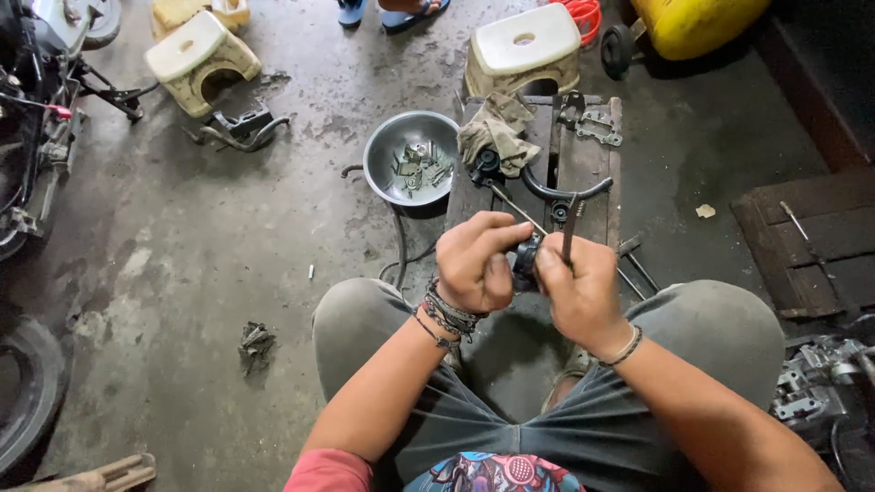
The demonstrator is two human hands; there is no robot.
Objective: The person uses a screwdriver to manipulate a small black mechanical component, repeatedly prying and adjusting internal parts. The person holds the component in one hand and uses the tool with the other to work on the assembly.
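The left hand [474, 262] and the right hand [576, 290] are both clamped on a small black part [526, 258], held above the knees, near a metal bowl [381, 164] on the floor.

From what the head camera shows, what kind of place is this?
Probably a small motorcycle repair workshop: a stained grey concrete floor, a round metal bowl of small parts, a black rubber tyre, and both hands holding a small black part.

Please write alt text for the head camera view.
A seated person's left hand and right hand grip a small black part above the knees. Ahead lie a wooden board with a rag and a metal bowl of small parts.
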